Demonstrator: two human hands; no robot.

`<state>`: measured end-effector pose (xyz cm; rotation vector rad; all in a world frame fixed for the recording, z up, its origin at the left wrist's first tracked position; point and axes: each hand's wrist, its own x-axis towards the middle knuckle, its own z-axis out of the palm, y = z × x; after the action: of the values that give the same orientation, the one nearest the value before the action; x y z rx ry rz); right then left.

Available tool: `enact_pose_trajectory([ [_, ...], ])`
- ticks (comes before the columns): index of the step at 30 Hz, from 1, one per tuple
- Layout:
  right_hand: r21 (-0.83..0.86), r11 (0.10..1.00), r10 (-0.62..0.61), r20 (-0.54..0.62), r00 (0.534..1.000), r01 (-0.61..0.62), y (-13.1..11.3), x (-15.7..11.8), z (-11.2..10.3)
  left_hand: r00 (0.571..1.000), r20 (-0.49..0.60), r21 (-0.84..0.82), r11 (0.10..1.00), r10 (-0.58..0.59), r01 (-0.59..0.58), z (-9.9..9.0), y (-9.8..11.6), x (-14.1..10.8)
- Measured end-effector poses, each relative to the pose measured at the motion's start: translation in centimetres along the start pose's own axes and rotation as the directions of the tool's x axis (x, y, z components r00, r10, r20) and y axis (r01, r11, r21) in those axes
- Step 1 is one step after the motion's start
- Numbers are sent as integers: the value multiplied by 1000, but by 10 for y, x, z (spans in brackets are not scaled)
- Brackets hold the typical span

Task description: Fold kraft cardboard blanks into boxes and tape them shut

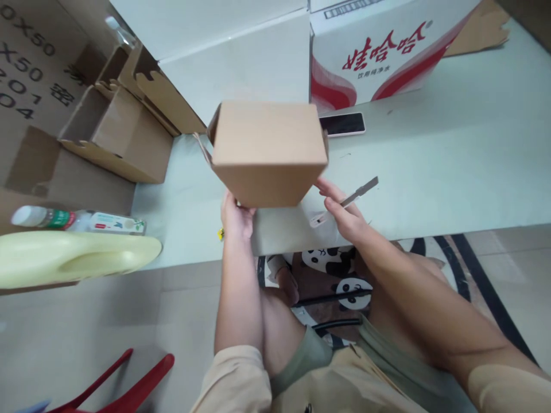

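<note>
A brown cardboard box (269,137) is tilted above the pale table, with flaps sticking out at its left side. Under its lower left corner is my left hand (239,218), its fingers partly hidden by the box and curled against it. My right hand (344,212) is at the box's lower right, fingers stretched toward it, the fingertips at or near its edge. A grey metal strip, perhaps a blade (361,191), sticks out beside the right thumb, and a small white piece (318,219) shows below the fingers.
A phone (343,124) lies behind the box. A white carton with red print (379,63) stands at the back. Open brown boxes (133,129), a bottle (32,217) and a pale yellow object (77,258) are at left. The table's front edge (451,231) runs above my legs.
</note>
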<state>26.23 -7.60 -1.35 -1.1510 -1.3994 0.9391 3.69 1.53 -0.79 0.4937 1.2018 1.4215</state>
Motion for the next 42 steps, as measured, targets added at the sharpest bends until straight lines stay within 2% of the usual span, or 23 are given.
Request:
enact_pose_trajectory([
  [2,-53,991,-124,3,992,124,-4,-1,1,990,81,74,992,-112,106,7,-9,-7],
  [3,-83,983,-167,-9,986,165,-5,-1,0,984,131,98,989,-123,111,11,-13,-10],
  [7,-85,958,-279,-68,958,273,-6,-2,-7,958,288,124,992,-14,-22,16,-24,-18],
  [9,-18,946,-324,-97,941,324,-4,-2,-10,958,286,148,989,-18,-25,15,-26,-19],
  [12,43,933,-349,-127,928,357,-3,-3,-14,957,262,199,977,-127,75,17,-26,-22],
  [16,-13,913,-404,-181,897,408,-8,-3,-18,939,253,178,965,-233,192,24,-28,-31],
  [20,-89,911,-411,-254,875,402,-14,-5,-23,906,300,167,952,-298,258,31,-31,-45],
  [23,-126,918,-396,-286,873,375,-17,-8,-30,843,383,223,924,-377,311,33,-34,-58],
  [27,-75,936,-352,-260,899,344,-20,-15,-45,693,455,394,825,-559,406,27,-40,-73],
  [28,-59,944,-329,-248,911,325,-21,-17,-49,664,454,457,795,-595,399,24,-42,-75],
  [29,-45,953,-301,-239,923,299,-22,-20,-52,656,439,531,766,-614,362,21,-44,-77],
  [30,-33,963,-269,-232,935,269,-23,-22,-55,689,412,606,743,-597,282,18,-47,-78],
  [31,-25,972,-234,-225,946,234,-24,-25,-58,764,386,670,726,-517,153,15,-49,-78],
  [32,-18,980,-198,-212,957,198,-26,-27,-60,850,383,709,705,-362,-19,13,-49,-78],
  [33,-12,985,-169,-192,967,170,-27,-28,-62,898,415,712,665,-143,-223,11,-49,-78],
  [34,-4,988,-151,-160,976,153,-28,-30,-63,872,478,672,596,103,-439,11,-47,-77],
  [35,9,989,-147,-114,983,149,-29,-31,-64,767,554,593,494,323,-636,10,-44,-76],
  [36,29,988,-151,-57,987,153,-31,-31,-65,612,629,487,371,479,-791,11,-40,-75],
  [37,55,986,-156,4,988,156,-33,-32,-65,452,695,383,244,559,-891,12,-37,-74],
  [38,82,985,-155,63,986,150,-36,-33,-64,328,746,309,134,579,-941,14,-33,-73],
  [39,107,986,-140,107,984,129,-38,-33,-64,243,779,261,53,578,-964,16,-31,-72],
  [40,130,987,-112,118,987,96,-41,-34,-63,194,798,234,4,571,-972,18,-30,-71],
  [42,175,984,-30,1,1000,30,-44,-34,-63,163,795,214,-19,584,-977,23,-32,-70],
])
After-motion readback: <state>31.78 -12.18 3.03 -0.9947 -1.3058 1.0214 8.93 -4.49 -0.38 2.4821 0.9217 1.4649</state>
